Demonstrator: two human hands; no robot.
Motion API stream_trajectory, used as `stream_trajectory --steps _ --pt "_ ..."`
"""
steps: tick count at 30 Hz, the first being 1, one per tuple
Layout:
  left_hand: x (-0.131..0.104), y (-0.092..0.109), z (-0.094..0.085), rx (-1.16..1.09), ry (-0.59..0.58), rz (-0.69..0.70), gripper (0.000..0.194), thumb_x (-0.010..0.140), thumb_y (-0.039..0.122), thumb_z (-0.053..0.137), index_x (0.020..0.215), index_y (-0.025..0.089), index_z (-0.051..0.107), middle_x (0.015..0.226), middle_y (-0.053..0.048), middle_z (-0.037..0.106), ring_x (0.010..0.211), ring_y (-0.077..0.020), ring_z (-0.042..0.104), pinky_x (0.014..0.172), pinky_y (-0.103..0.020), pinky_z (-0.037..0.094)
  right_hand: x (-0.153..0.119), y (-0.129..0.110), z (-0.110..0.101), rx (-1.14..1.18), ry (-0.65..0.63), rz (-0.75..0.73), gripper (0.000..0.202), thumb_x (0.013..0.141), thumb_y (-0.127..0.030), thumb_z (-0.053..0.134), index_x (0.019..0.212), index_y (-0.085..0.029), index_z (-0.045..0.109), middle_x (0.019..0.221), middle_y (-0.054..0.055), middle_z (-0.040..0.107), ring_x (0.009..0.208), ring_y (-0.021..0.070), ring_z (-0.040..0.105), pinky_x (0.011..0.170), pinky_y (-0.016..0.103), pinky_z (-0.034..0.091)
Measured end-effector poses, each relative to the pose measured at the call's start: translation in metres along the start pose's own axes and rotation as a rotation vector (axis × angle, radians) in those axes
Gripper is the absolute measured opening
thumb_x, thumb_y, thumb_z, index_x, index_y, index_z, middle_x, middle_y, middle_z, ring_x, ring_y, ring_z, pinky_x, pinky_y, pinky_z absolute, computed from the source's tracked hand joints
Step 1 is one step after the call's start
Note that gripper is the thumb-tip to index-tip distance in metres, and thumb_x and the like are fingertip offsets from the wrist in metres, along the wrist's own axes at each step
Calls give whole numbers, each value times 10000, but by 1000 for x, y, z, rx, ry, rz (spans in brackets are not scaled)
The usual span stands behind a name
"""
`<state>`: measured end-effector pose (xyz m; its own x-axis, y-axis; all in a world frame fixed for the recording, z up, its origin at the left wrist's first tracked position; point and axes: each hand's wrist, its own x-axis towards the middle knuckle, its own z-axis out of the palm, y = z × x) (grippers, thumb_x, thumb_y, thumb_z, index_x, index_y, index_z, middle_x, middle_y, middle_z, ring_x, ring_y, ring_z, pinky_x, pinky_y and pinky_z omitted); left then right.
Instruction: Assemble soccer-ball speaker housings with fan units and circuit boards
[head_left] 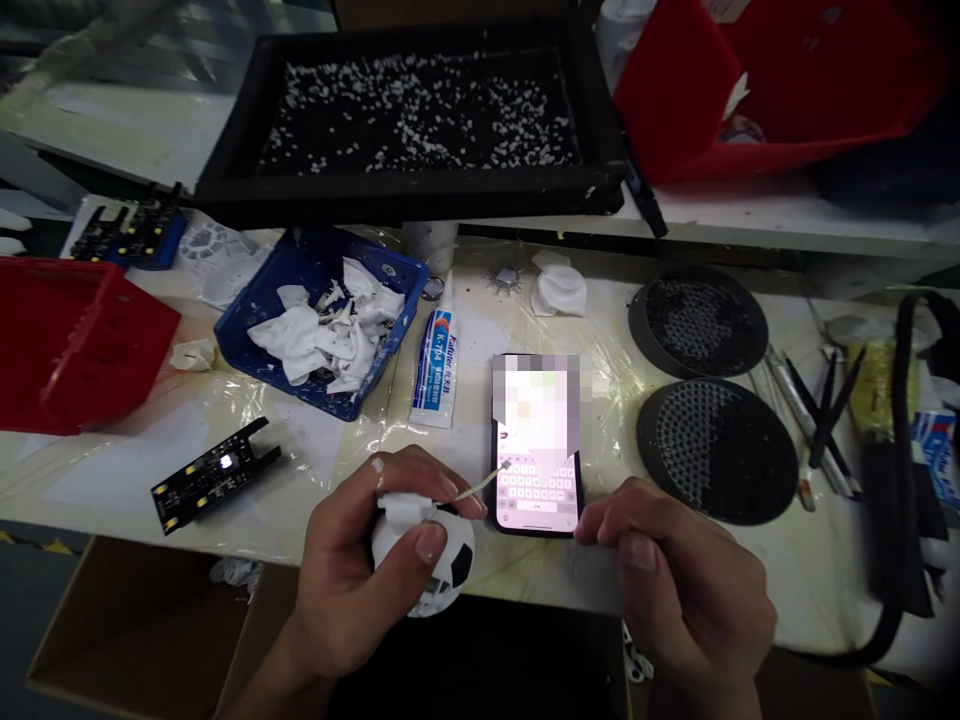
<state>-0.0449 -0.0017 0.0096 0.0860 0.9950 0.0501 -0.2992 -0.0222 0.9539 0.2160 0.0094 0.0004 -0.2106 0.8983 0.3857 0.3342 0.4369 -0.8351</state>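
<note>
My left hand [367, 570] is closed around a small white ball-shaped housing [457, 560] with black patches, like a football. A thin pale cable [474, 490] runs from it, its small connector end overlapping the phone's screen. In the middle of the bench lies a lit smartphone [538, 505] with a keyboard showing; the upper screen is blurred out. My right hand [675, 580] is curled, its index fingertip at the phone's lower right edge, with nothing visible in the fingers. Just beyond the ball is a tube of K-704 glue [433, 375].
A black tray [405, 190] of small white bits spans the back. A blue bin [322, 400] holds crumpled tissues. Nearby are a black circuit-board fixture [214, 475], two round black perforated dishes [701, 320], tweezers [829, 410], red bins [67, 340] and a cardboard box [142, 620] below.
</note>
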Motion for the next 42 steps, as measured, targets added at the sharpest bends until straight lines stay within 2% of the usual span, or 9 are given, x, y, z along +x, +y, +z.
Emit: stream_trajectory --steps 4,7,11,18,26,30,37,39,42 --pt "1 5 0 10 2 -66 165 1081 207 667 1210 275 745 1073 -41 778 1032 -221 737 911 -376 594 1 -4 0 -129 98 4 268 1014 -52 670 1224 -187 766 1108 24 823 922 121 778 755 266 613" --pt "2 8 0 24 -8 -97 126 1076 224 678 1173 277 740 1062 -32 770 1029 -203 728 887 -331 574 3 -5 0 -151 85 10 199 1031 -65 648 1148 -187 752 1067 -4 833 868 85 780 719 217 603" --pt "2 10 0 -1 -15 -115 103 1089 236 662 1162 272 724 1040 -31 766 1006 -198 727 884 -326 561 4 -5 1 -141 66 35 163 1042 -86 626 1099 -193 735 1021 -12 817 872 87 783 723 219 599" --pt "6 9 -3 53 -41 -20 147 1037 213 722 1156 278 778 1059 -43 769 1027 -220 725 888 -357 577 5 -4 1 -146 46 34 159 1037 -88 599 1059 -195 716 1010 -16 803 872 92 778 722 227 598" --pt "6 7 -1 82 -23 2 114 1019 209 721 1103 243 790 990 -79 750 961 -256 722 857 -411 588 1 -1 -2 -130 52 53 213 1023 -63 618 1142 -196 734 1069 13 818 898 130 787 727 265 605" --pt "6 8 0 95 -10 9 83 1020 205 728 1068 244 784 973 -70 744 946 -245 721 834 -399 587 4 -1 0 -110 -21 30 230 1024 -58 602 1159 -197 726 1089 38 802 931 159 765 706 295 603" --pt "6 9 -1 89 -25 -15 130 1034 192 716 1129 254 779 1027 -51 743 1010 -224 726 887 -373 586 8 -2 -2 -168 -96 2 250 1019 -41 582 1182 -195 693 1192 9 808 935 135 648 762 282 557" --pt "5 9 0 86 -22 -18 138 1038 186 710 1136 255 779 1042 -50 745 1020 -221 725 893 -368 585 10 -1 -2 -208 -145 -64 257 1022 -46 568 1192 -198 685 1266 -5 809 1033 178 600 863 321 540" --pt "5 8 0 75 -20 -17 149 1042 177 705 1146 252 779 1047 -53 743 1035 -225 724 908 -371 585 14 0 -1 -267 -268 -148 290 1024 -28 550 1212 -211 674 1386 -36 783 1290 253 525 1073 403 463"
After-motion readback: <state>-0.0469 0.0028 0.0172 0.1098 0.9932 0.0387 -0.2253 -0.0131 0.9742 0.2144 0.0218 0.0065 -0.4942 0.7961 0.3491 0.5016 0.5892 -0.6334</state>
